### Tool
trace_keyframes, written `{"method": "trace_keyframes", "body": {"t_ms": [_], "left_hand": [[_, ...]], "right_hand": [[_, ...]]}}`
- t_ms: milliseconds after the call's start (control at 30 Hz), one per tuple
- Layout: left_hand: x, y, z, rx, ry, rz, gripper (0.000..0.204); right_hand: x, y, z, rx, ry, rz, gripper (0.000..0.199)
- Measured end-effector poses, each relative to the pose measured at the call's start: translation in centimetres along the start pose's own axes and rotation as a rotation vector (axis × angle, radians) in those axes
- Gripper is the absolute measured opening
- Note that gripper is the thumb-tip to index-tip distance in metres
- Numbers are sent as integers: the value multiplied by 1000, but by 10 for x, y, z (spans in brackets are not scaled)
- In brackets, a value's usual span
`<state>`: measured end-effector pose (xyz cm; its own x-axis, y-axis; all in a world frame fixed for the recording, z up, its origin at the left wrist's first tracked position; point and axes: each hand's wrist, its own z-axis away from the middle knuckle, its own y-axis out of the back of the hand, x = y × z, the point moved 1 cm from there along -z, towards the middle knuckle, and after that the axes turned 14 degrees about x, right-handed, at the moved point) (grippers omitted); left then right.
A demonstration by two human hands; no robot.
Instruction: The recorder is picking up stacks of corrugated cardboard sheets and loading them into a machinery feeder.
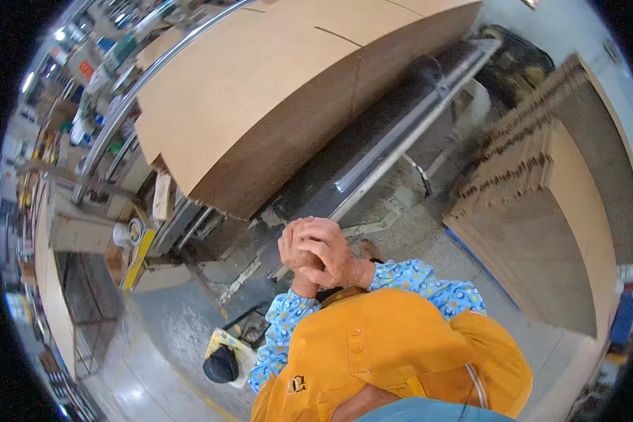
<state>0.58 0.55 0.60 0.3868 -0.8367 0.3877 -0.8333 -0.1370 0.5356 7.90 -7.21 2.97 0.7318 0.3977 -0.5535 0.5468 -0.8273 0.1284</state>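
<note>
- Head view: showed a broad, smooth brown cardboard stack [260,91], flat-faced, with ribbed corrugated edges.
- Leaned a second ribbed stack [541,211] at right.
- Clasped right hand [327,253] over left hand [292,254], fingers interlocked, holding nothing; sat just below the broad stack's corner, apart from it.

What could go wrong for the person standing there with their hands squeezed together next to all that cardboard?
1. The big cardboard stack overhangs its support close in front of the clasped left hand and right hand; a sliding sheet might strike them.
2. Scraps lie on the floor near the person, so a step could perhaps slip or trip.
3. The second stack on the right has uneven edges; loose sheets may slide off.
</note>
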Motion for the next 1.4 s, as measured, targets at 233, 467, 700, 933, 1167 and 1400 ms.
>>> {"method": "trace_keyframes", "body": {"t_ms": [233, 467, 700, 933, 1167, 1400], "left_hand": [[8, 5, -4, 34, -96, 106, 8], [13, 5, -7, 28, -111, 65, 8], [62, 1, -4, 172, -85, 58, 9], [213, -53, 40, -124, 1, 423, 12], [346, -115, 70, -674, 335, 951, 23], [452, -211, 68, -1111, 458, 1064, 40]], "right_hand": [[-29, 79, 62, 195, -386, 467, 26], [-23, 162, 150, 400, -858, 619, 18], [-3, 253, 208, 334, -995, 512, 19], [-20, 365, 267, 317, -1103, 635, 21], [-68, 456, 325, 554, -1134, 750, 20], [-104, 486, 374, 758, -1237, 918, 20]]}}
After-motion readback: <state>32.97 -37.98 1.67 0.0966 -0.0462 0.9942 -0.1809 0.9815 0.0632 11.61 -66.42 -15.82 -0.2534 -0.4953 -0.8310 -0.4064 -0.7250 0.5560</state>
